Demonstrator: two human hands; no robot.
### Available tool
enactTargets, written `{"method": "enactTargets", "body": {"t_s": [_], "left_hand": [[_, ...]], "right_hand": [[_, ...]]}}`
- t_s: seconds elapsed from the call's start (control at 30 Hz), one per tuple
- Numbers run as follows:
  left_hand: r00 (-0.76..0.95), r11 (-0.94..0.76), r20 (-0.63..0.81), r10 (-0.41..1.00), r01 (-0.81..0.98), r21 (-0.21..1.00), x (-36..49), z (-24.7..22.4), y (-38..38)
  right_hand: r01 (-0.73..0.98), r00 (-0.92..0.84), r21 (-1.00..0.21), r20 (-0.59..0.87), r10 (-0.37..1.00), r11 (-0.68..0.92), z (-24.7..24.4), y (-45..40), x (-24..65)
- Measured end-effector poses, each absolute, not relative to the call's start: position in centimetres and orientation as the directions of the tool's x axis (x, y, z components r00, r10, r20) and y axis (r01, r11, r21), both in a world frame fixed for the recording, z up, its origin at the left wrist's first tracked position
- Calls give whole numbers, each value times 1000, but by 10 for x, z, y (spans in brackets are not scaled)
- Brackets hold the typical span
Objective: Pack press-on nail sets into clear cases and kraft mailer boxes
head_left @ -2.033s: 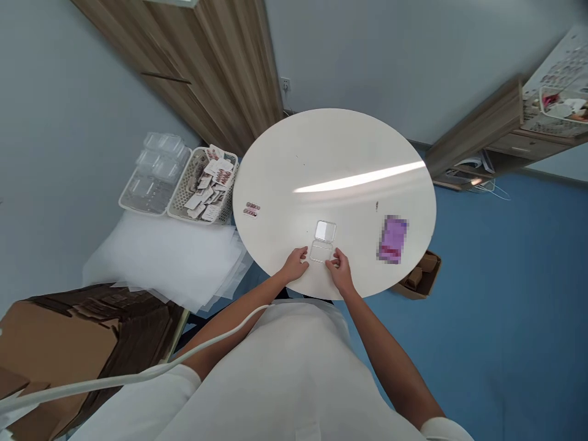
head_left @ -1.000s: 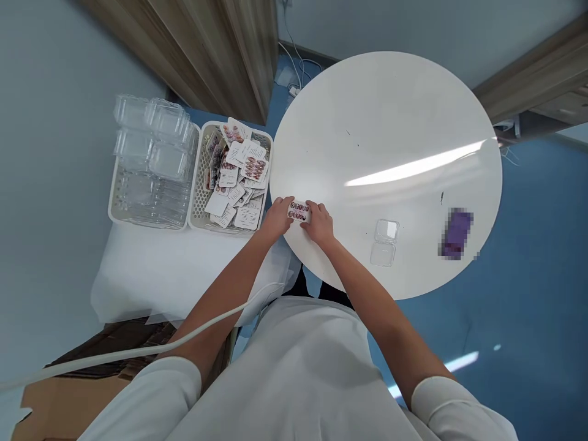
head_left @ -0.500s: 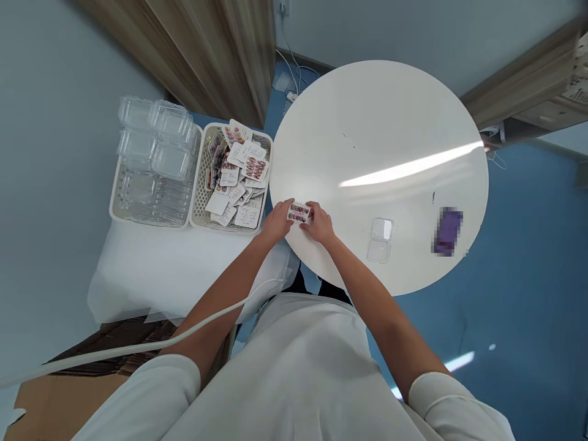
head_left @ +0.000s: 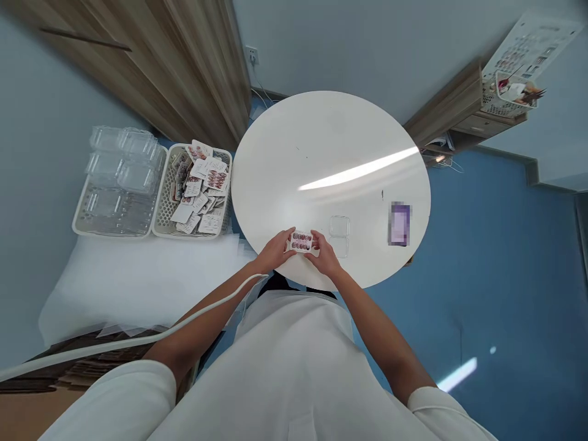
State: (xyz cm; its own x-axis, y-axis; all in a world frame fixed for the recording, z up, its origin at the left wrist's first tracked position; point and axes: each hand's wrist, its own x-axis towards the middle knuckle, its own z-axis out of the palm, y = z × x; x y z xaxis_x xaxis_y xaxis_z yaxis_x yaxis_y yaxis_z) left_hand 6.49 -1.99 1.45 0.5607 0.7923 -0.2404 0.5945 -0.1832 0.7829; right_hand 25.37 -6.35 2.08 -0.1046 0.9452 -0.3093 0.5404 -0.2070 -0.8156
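Note:
Between my two hands is a small white card with two rows of dark red patterned false nails (head_left: 301,241), face up over the near edge of the table. My left hand (head_left: 276,250) grips its left edge between thumb and fingers. On the opposite edge, the thumb and fingers of my right hand (head_left: 325,255) pinch the card. Just right of that hand, a clear plastic clamshell box (head_left: 339,227) lies opened flat on the round white table (head_left: 321,141).
At the left stands a basket (head_left: 160,214) heaped with similar cards (head_left: 199,195). Beside it, another basket (head_left: 80,220) holds stacked clear plastic boxes (head_left: 122,159). A pixelated purple object (head_left: 399,225) lies on the table's right side. A white cable (head_left: 184,327) crosses above my left forearm.
My hands have carried the card to the right, closer to the opened clear box. The head view has turned, so the table and baskets appear further left.

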Motion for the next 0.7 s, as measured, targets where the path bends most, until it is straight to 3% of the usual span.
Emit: {"method": "enactTargets", "body": {"t_s": [0.17,0.3,0.7], "left_hand": [[597,-222,-233,767,589,777,120,14,-51],[603,-271,-205,771,602,751,155,12,-56],[416,-236,-303,857,841,487,206,-4,-50]], "right_hand": [[516,-70,-824,-312,948,-233,18,-99,310],[602,-86,-786,-241,967,-142,7,-106,351],[719,-187,-694,-223,957,-21,-23,-78,394]]}}
